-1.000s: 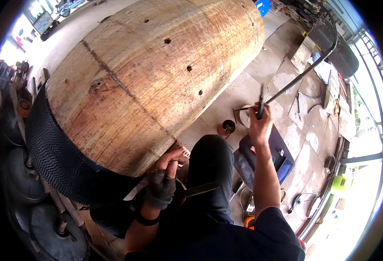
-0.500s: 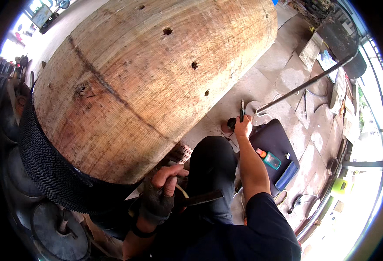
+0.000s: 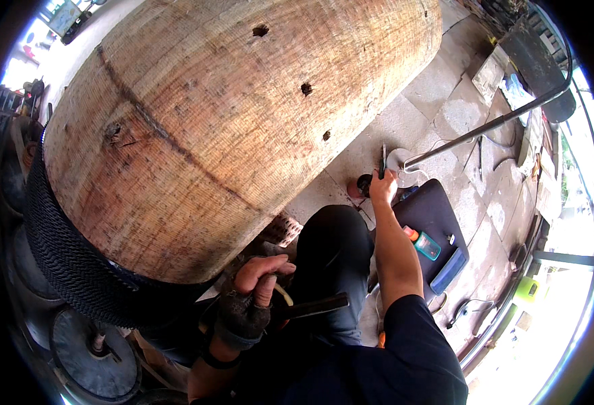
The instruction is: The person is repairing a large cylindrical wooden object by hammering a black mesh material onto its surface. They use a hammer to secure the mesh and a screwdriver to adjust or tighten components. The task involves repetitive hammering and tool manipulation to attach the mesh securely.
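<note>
My left hand (image 3: 246, 297), in a worn dark fingerless glove, is closed above my lap. A dark flat bar (image 3: 317, 306) sticks out to the right from beneath it; where the two meet is hidden. Out ahead, near the floor, my right hand (image 3: 383, 185) is bare and closed around a slim dark tool (image 3: 382, 160) with its narrow end pointing away from me. Just left of that hand stands a reddish-brown pot-like thing (image 3: 354, 190) with a black top. A large barrel-shaped wooden drum body (image 3: 209, 128), with several dark holes, lies before me.
Black ridged rubbery banding (image 3: 67, 270) wraps the drum's near end. At right are a dark cushion (image 3: 425, 209) with a teal bottle (image 3: 426, 247) and a blue case (image 3: 446, 271). A metal pole (image 3: 486, 129) slants to a pale round base. Dark discs (image 3: 94, 354) stand at lower left.
The view has shifted slightly, so the drum sits a little farther left and the cushion farther right. Both hands keep nearly the same pose, the right still around the slim tool.
</note>
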`<act>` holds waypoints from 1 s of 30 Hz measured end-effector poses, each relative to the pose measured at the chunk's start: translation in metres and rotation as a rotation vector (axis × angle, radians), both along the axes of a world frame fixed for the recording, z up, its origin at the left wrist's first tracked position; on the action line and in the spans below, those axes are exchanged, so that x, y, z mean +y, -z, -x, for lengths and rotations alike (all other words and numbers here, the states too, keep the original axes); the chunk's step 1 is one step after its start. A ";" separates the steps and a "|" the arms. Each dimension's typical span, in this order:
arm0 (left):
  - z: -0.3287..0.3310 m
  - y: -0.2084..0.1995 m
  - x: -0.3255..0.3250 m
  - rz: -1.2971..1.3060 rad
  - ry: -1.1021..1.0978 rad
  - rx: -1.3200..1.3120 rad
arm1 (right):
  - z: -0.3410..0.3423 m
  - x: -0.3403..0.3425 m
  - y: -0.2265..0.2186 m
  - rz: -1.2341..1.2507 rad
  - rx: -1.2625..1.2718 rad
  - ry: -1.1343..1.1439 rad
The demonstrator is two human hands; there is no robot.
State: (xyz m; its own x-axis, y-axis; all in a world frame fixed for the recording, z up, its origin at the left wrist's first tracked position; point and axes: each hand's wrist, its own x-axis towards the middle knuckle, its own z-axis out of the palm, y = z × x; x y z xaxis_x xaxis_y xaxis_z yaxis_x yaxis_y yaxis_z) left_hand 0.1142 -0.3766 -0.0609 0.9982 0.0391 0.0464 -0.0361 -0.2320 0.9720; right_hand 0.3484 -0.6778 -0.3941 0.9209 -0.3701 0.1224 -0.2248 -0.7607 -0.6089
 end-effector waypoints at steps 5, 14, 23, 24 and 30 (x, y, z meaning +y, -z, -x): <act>0.001 0.001 -0.001 0.004 0.012 -0.009 | 0.003 -0.001 0.007 0.074 0.098 -0.035; 0.007 -0.003 -0.001 -0.001 -0.007 0.009 | -0.012 0.000 0.006 -0.147 -0.064 0.092; 0.007 0.000 -0.003 0.008 -0.006 0.007 | -0.004 -0.019 0.029 0.073 0.157 0.032; 0.007 0.001 -0.004 0.009 -0.013 0.014 | -0.004 -0.018 0.024 0.045 0.208 0.017; 0.007 -0.003 -0.006 -0.023 -0.010 0.027 | -0.014 -0.022 -0.008 0.069 0.278 -0.001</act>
State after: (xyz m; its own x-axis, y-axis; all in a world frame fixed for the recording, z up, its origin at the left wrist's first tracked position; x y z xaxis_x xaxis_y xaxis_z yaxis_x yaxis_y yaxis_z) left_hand 0.1069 -0.3823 -0.0578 0.9986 0.0481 0.0201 -0.0071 -0.2546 0.9670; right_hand 0.3628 -0.6993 -0.3861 0.9230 -0.3688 -0.1098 -0.3750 -0.7983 -0.4712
